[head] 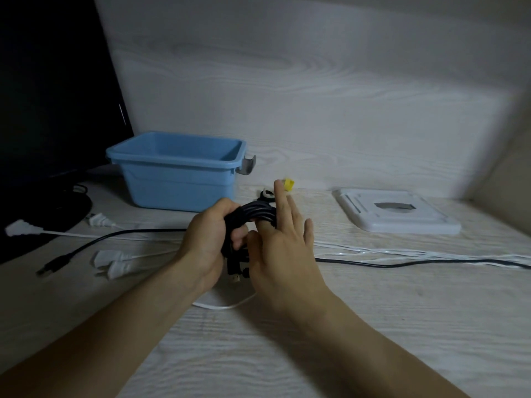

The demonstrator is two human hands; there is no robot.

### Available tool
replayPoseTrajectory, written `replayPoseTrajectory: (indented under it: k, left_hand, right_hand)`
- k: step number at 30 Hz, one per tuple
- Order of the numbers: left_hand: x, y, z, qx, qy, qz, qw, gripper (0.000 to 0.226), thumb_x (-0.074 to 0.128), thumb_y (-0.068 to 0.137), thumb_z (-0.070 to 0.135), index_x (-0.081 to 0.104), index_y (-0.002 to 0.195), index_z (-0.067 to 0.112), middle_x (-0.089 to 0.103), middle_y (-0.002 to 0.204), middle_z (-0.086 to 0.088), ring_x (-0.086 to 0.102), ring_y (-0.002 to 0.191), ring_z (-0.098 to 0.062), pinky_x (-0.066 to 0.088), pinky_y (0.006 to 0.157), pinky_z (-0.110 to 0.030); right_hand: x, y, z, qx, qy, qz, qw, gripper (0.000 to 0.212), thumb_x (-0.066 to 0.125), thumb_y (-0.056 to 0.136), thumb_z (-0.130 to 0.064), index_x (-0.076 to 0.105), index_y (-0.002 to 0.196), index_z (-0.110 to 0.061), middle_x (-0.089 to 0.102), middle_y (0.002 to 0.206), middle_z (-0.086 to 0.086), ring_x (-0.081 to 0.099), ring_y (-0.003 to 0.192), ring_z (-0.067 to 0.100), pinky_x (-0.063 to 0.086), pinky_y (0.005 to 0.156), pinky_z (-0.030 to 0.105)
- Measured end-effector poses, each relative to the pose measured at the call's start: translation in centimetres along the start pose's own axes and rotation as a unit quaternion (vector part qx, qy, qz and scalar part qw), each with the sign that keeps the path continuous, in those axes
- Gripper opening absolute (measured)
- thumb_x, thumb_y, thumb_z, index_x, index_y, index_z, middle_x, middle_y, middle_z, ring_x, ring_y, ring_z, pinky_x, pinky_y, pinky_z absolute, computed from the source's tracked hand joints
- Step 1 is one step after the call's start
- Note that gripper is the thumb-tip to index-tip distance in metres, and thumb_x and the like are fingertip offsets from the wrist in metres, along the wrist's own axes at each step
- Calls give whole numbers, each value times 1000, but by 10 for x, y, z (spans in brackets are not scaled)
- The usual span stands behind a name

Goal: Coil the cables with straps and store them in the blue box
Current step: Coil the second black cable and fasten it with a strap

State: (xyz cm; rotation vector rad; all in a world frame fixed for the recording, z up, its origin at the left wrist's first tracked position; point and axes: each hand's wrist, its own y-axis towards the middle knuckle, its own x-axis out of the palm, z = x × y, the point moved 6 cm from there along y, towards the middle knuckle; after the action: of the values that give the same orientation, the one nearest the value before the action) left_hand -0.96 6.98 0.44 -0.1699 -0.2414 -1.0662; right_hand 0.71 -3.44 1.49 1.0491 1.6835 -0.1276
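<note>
My left hand point(211, 237) is closed around a bundle of coiled black cable point(255, 214), held above the table's middle. My right hand point(283, 239) rests against the bundle's right side, thumb pressed on the coil, index finger pointing up and the other fingers spread. The cable's plug ends point(234, 272) hang down between my hands. The blue box point(175, 170) stands open behind and to the left. A yellow strap point(288, 185) lies just past my right fingertip, with a black-and-white strap point(265, 194) beside it.
A loose black cable point(402, 264) and white cables point(416, 252) run across the table to the right. White plugs point(110, 261) and a black plug point(53, 267) lie at the left. A white stand point(396, 215) sits at the right; a dark monitor point(51, 90) at the far left.
</note>
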Motion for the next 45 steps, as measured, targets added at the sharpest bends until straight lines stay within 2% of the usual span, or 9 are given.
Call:
replayPoseTrajectory:
  k: [3, 5, 13, 16, 22, 31, 36, 41, 45]
  left_hand:
    - [-1, 1, 0, 16, 13, 5, 1000, 41, 41, 88, 19, 50, 47, 17, 33, 45, -2, 29, 46, -16, 29, 54, -32]
    - [-1, 1, 2, 20, 14, 12, 1000, 44, 42, 89, 18, 51, 46, 17, 33, 46, -2, 29, 46, -16, 30, 54, -31]
    - [-5, -2, 8, 72, 103, 87, 988, 39, 47, 89, 17, 41, 51, 11, 37, 43, -5, 32, 43, -18, 29, 51, -29]
    - [-6, -4, 15, 120, 142, 118, 975, 35, 47, 89, 15, 44, 55, 6, 37, 44, -4, 33, 43, -17, 28, 51, -29]
    - [-18, 2, 19, 106, 201, 121, 966, 36, 49, 89, 19, 50, 54, 9, 44, 44, -2, 41, 47, -18, 33, 50, -27]
    - [-12, 6, 3, 6, 124, -2, 992, 31, 45, 94, 25, 57, 73, 6, 35, 43, 1, 31, 45, -16, 30, 51, -28]
    - [-10, 5, 3, 56, 199, 17, 978, 47, 46, 99, 30, 53, 56, 11, 44, 39, 4, 39, 40, -12, 35, 53, -27]
    - [0, 2, 17, 232, 385, 13, 893, 58, 40, 103, 37, 42, 47, 20, 44, 39, 8, 42, 42, -3, 31, 46, -17]
    - [3, 0, 19, 254, 388, 1, 886, 57, 38, 104, 34, 46, 48, 24, 50, 40, 15, 49, 44, 0, 33, 49, -11]
  right_hand:
    - [-14, 6, 9, -39, 60, 108, 992, 32, 48, 89, -34, 78, 96, -25, 51, 143, 6, 41, 134, 27, 41, 104, 51]
    - [-24, 7, 13, -71, 69, 182, 978, 20, 61, 87, -31, 81, 88, -28, 61, 131, 2, 51, 122, 25, 48, 93, 49]
    - [-24, 9, 10, -73, -1, 208, 975, 21, 66, 82, -24, 76, 65, -16, 54, 142, 17, 63, 106, 36, 52, 89, 49]
    - [-21, 6, 7, -95, 3, 202, 975, 13, 69, 85, -20, 79, 80, -14, 45, 149, 17, 63, 109, 34, 55, 86, 46]
    - [6, 3, 6, -89, 85, 74, 990, 25, 60, 95, -25, 69, 116, -15, 0, 165, 13, 14, 152, 25, 29, 115, 51]
    - [-3, 7, 16, -66, 138, 55, 987, 18, 59, 98, -20, 77, 99, -19, 51, 128, 2, 49, 126, 17, 37, 108, 26]
    - [-9, 6, 13, -34, 207, 15, 978, 34, 57, 97, -17, 70, 72, -36, 48, 122, -8, 44, 129, 2, 41, 100, 20]
    - [-8, 7, 20, 27, 325, -3, 945, 36, 58, 94, -10, 70, 62, -23, 53, 120, -14, 44, 125, -6, 38, 94, 9]
    - [-8, 8, 19, 16, 388, -13, 921, 35, 60, 94, -11, 72, 64, -23, 57, 123, -7, 42, 130, -6, 37, 106, 22]
